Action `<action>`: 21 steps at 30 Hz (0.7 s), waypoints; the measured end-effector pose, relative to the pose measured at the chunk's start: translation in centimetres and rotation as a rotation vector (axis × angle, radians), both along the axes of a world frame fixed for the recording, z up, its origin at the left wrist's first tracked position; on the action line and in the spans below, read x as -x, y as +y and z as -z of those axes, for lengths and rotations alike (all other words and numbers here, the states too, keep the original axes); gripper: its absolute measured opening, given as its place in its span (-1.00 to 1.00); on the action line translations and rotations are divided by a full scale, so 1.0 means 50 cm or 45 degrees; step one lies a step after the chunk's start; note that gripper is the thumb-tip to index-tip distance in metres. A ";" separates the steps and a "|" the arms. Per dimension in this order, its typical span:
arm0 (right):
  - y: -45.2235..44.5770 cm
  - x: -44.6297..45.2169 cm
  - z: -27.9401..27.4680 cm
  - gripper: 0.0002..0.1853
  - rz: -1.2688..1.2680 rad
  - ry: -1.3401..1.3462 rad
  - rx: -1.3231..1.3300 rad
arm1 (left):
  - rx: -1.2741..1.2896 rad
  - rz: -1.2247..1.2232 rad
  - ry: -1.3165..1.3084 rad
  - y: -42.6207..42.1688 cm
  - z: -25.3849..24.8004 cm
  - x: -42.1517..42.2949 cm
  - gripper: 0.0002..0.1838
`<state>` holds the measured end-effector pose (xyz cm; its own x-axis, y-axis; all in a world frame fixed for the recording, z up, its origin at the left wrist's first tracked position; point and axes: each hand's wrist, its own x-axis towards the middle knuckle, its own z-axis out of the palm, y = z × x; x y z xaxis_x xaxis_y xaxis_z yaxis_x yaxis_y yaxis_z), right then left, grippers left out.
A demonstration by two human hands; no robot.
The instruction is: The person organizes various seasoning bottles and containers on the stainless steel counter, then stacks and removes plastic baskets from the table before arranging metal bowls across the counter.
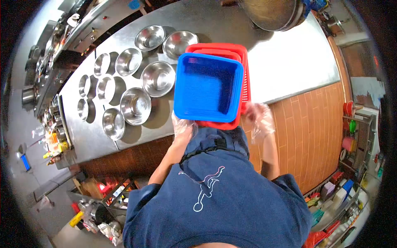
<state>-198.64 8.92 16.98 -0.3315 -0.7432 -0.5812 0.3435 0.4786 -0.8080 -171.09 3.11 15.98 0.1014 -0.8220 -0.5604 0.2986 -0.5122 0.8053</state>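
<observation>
A square blue plastic basket (209, 89) tops a stack with red plastic baskets (245, 82) under it; perforations show along the red side. The stack is in front of my waist, at the counter edge. My left hand (185, 127), in a clear plastic glove, grips the blue basket's near left corner, its fingers partly hidden below the rim. Beside the red baskets' near right corner is my right hand (259, 119), also gloved. Motion blurs its fingers, and I cannot tell whether they touch the red rim. Several steel bowls (158, 78) stand left of the stack.
The bowls rest on a steel counter (161, 131). A large round pan (271, 14) sits at the far side. Brown tiles (306, 132) lie to the right, with a loaded shelf (339, 198) beyond. Bottles and utensils crowd the lower left.
</observation>
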 end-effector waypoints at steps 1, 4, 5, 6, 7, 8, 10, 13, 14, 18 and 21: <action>-0.009 0.029 0.024 -0.77 0.074 0.168 0.101 | 0.005 0.016 0.008 -0.012 0.011 0.027 -0.73; -0.065 0.060 0.050 -0.53 -0.013 0.743 0.109 | 0.469 -0.013 0.459 -0.030 0.059 0.071 -0.79; -0.085 0.062 0.056 -0.53 -0.001 0.746 0.112 | 0.547 0.098 0.525 -0.035 0.072 0.077 -0.57; -0.105 0.062 0.061 -0.48 0.014 0.406 0.138 | 0.624 0.206 0.590 -0.036 0.088 0.083 -0.35; -0.122 0.061 0.066 -0.43 0.024 0.065 0.164 | 0.458 0.103 0.469 -0.032 0.129 0.089 -0.39; -0.134 0.060 0.078 -0.43 0.024 0.065 0.169 | 0.463 0.103 0.469 -0.037 0.153 0.093 -0.39; -0.150 0.055 0.101 -0.41 0.020 -0.087 0.246 | 0.144 0.120 0.145 -0.052 0.166 0.105 -0.43; -0.172 0.055 0.130 -0.37 0.006 -0.074 0.276 | 0.225 0.105 -0.135 -0.053 0.198 0.105 -0.80; -0.183 0.045 0.120 -0.31 -0.007 -0.123 0.394 | 0.263 0.201 -0.416 -0.062 0.199 0.101 -0.78; -0.180 0.021 0.136 -0.26 -0.090 0.121 0.385 | 0.140 0.434 -0.714 -0.075 0.094 0.081 -0.73; -0.188 0.029 0.151 -0.25 -0.135 0.283 0.333 | 0.401 0.777 -1.273 -0.084 0.098 0.055 -0.67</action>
<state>-200.08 -0.47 9.41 -0.3415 -0.8944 -0.2888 0.1051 0.2690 -0.9574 -173.84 -1.09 11.10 -0.0763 -0.9718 -0.2231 -0.7484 -0.0920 0.6569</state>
